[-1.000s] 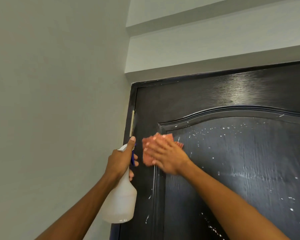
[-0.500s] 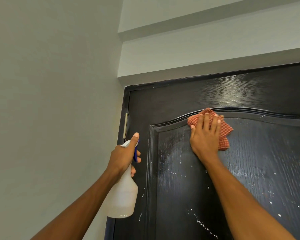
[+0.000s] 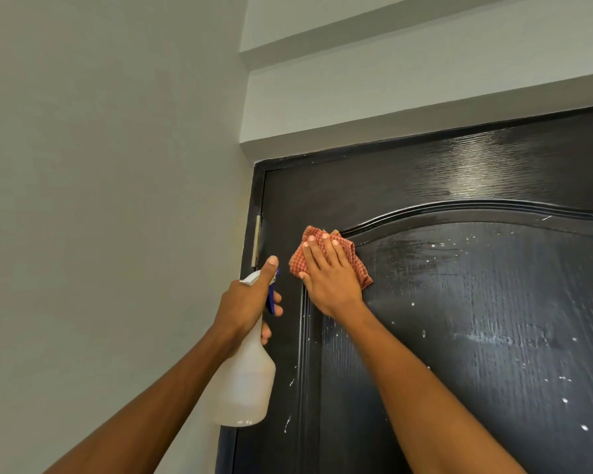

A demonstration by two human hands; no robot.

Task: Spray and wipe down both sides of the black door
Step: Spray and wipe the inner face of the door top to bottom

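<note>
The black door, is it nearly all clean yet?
Not yet. The glossy black wooden door looks smeared and wet near the top, so some is wiped. The right hand presses the red checked cloth flat at the panel's upper left corner, while the left hand grips the white plastic spray bottle. White droplets dot the lower panel, and the other side is out of sight.
</note>
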